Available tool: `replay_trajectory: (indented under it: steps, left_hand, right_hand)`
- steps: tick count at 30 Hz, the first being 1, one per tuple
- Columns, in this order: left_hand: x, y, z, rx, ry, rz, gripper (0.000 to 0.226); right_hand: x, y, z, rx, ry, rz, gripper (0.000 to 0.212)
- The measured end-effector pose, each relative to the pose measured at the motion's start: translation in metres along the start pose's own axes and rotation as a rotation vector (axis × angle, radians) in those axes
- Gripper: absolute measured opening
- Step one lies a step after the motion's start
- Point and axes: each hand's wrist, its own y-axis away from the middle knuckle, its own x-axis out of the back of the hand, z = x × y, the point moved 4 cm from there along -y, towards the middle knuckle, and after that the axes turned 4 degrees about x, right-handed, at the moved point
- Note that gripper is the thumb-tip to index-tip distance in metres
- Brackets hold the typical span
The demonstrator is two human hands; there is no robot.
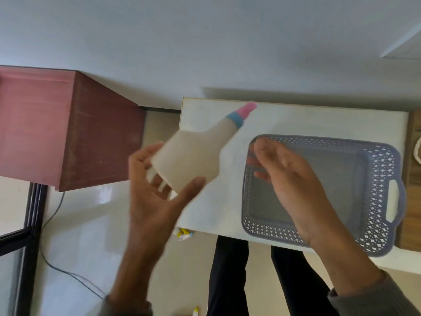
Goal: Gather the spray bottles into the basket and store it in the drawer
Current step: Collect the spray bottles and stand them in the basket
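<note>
White desk ahead, I'd swing my left hand, gripping the spray bottle, over the empty basket while my open right hand steadies it.

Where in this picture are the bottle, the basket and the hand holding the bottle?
bottle [193, 156]: head view, on its white body.
basket [378, 160]: head view, on its far lattice rim.
left hand [155, 201]: head view, on the palm.

A pale, plain wall fills the upper view. A reddish-brown cabinet stands at left above the glossy cream floor, where a thin cable trails beside a dark-framed glass door. The white tabletop sits right of centre.
</note>
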Motion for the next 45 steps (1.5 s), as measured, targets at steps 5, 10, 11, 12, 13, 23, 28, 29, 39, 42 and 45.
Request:
replay_trajectory:
  steps: [5,10,11,12,13,23,28,29,39,42,45]
  left_hand:
    - [-0.064,0.028,-0.052,0.043,0.105,-0.148,0.08]
    - [-0.107,0.028,-0.087,-0.096,-0.274,-0.246,0.095]
    - [-0.114,0.026,-0.09,-0.124,-0.326,-0.263,0.097]
    - [-0.12,0.023,-0.092,-0.148,-0.375,-0.275,0.098]
    - [-0.126,0.02,-0.092,-0.168,-0.419,-0.278,0.098]
    - [-0.156,-0.018,-0.095,-0.276,-0.738,-0.216,0.071]
    - [-0.162,-0.028,-0.104,-0.208,-0.754,-0.191,0.071]
    - [-0.163,-0.03,-0.106,-0.196,-0.761,-0.197,0.07]
    - [-0.176,-0.043,-0.117,-0.157,-0.883,-0.223,0.065]
    - [-0.175,-0.044,-0.117,-0.17,-0.881,-0.227,0.065]
    - [-0.175,-0.044,-0.118,-0.194,-0.898,-0.242,0.065]
  right_hand:
    - [0.02,0.005,-0.005,0.073,-0.133,0.105,0.049]
    - [0.05,0.014,0.014,0.176,-0.062,0.297,0.037]
    - [0.053,0.015,0.017,0.215,-0.038,0.307,0.037]
    - [0.055,0.016,0.02,0.256,-0.017,0.312,0.036]
    - [0.056,0.016,0.023,0.296,0.009,0.314,0.037]
    - [0.051,0.001,0.05,0.589,0.394,0.328,0.034]
    - [0.053,-0.018,0.066,0.556,0.355,0.298,0.035]
    - [0.053,-0.021,0.068,0.557,0.357,0.293,0.035]
    - [0.051,-0.037,0.077,0.56,0.423,0.306,0.035]
    - [0.049,-0.036,0.08,0.556,0.433,0.354,0.036]
    - [0.048,-0.037,0.081,0.54,0.45,0.365,0.036]
